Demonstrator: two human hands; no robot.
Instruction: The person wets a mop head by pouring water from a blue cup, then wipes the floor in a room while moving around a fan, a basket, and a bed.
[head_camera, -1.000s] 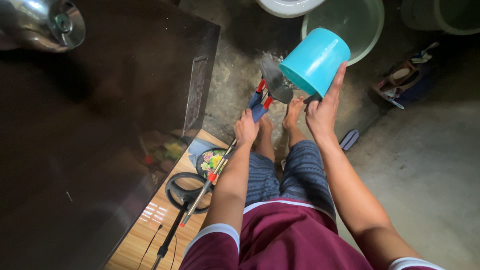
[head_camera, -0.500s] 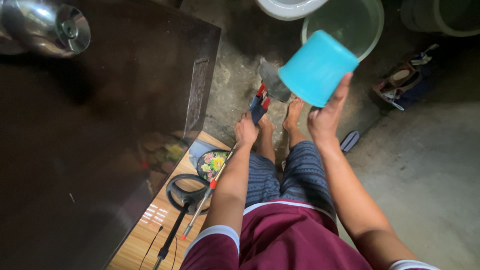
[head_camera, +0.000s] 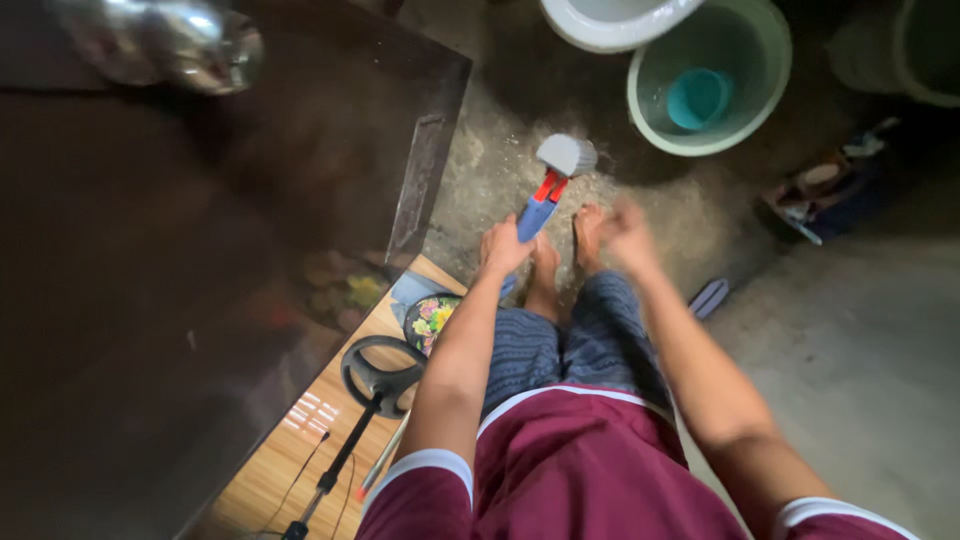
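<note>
Head view: my left hand (head_camera: 503, 247) is closed around the mop handle (head_camera: 535, 212), its grey head (head_camera: 566, 155) on wet floor; my blurred right hand (head_camera: 627, 228) holds nothing.

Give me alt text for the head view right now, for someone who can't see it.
Seen from above, a standing person's left hand grips the blue handle of a mop whose grey head rests on a wet concrete floor. The right hand, blurred, is empty near bare feet. A small teal bucket sits inside a pale green tub ahead.
</note>
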